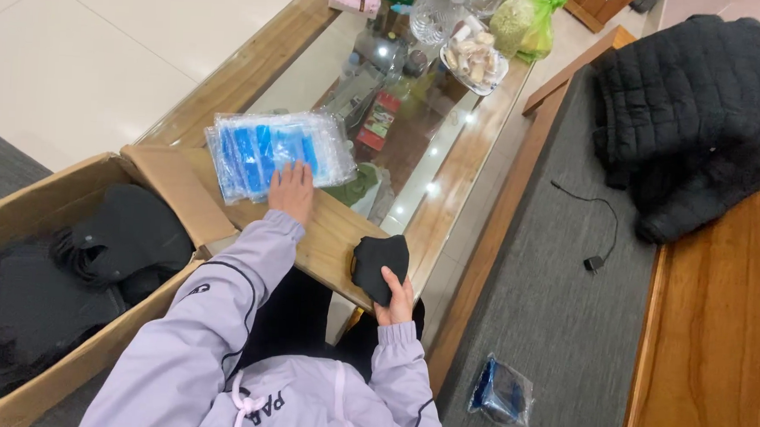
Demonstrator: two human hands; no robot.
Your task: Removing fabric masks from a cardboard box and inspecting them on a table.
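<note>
Head view: black folded mask [379,265] in right hand [396,301], matte, creased.

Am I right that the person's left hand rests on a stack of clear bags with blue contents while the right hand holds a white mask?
Not quite: the head view shows the mask in the right hand is black, not white. The left hand does rest on the stack of clear bags with blue contents.
</note>
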